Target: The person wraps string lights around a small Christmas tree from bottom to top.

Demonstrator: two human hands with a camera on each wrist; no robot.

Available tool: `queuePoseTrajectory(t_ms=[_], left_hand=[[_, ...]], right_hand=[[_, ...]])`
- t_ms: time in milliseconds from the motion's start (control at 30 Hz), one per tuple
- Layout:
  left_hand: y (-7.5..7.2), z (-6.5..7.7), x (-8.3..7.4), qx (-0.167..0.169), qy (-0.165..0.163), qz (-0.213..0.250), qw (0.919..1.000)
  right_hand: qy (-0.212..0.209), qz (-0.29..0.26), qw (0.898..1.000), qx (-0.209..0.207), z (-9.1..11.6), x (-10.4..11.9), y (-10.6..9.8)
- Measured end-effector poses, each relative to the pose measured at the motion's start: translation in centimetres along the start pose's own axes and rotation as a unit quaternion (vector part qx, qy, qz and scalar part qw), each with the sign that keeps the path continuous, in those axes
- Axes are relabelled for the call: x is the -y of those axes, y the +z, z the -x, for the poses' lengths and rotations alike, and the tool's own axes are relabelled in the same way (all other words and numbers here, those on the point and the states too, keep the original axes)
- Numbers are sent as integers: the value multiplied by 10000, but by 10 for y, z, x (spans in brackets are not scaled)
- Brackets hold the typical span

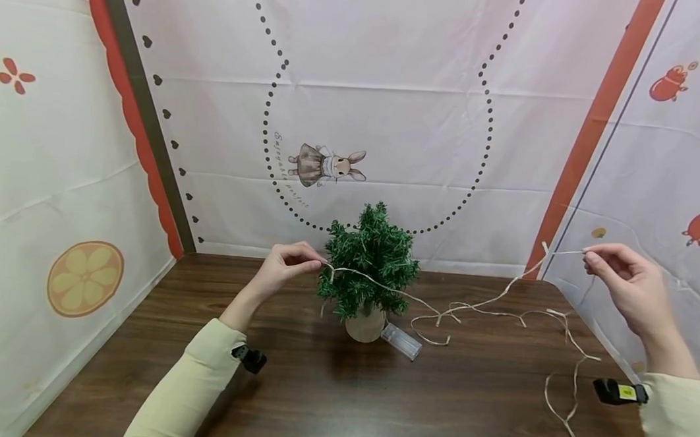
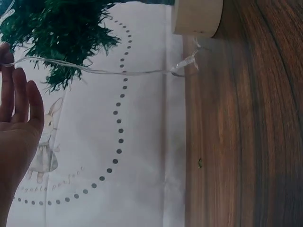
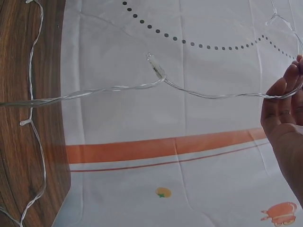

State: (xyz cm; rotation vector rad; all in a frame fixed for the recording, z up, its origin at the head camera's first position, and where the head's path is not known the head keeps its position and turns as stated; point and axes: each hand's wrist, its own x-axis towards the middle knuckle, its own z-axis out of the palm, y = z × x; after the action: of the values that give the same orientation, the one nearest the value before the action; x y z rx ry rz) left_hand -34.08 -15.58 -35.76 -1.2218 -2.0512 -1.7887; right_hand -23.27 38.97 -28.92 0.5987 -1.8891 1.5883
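Note:
A small green artificial tree (image 1: 371, 259) stands on a pale round base (image 1: 365, 326) near the table's back edge. At the tree's left side my left hand (image 1: 288, 267) pinches a clear string of fairy lights (image 1: 382, 285) between thumb and fingers. The string passes in front of the branches and runs off to the right. Over the table's right side, my right hand (image 1: 628, 286) pinches another part of the string, raised off the table. In the right wrist view a small clear bulb (image 3: 155, 66) hangs from the wire beside that hand. The tree hides some of the wire.
A clear plastic battery box (image 1: 401, 341) lies just right of the tree base. Loose wire with several bulbs trails over the right part of the brown wooden table (image 1: 293, 387). Printed cloth (image 1: 390, 135) hangs behind and at both sides.

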Motion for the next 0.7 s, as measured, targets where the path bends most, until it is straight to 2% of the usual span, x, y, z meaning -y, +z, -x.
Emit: queuePoseTrajectory(t_ms=[300,400,567,700], left_hand=[[13,-4,3,152,-509,-483,9974],[15,-5,-1,182,-700,-601,9956],[19,-5,-8,380,-769,-656,9942],[19,-4,-1,450,-838,-826,9920]], right_hand=[[-53,-207,9998,34,-7,1,4],[-11,-260,9996,73,-7,0,6],[53,-266,9996,87,-6,-1,10],[64,-277,9996,77,-6,-1,10]])
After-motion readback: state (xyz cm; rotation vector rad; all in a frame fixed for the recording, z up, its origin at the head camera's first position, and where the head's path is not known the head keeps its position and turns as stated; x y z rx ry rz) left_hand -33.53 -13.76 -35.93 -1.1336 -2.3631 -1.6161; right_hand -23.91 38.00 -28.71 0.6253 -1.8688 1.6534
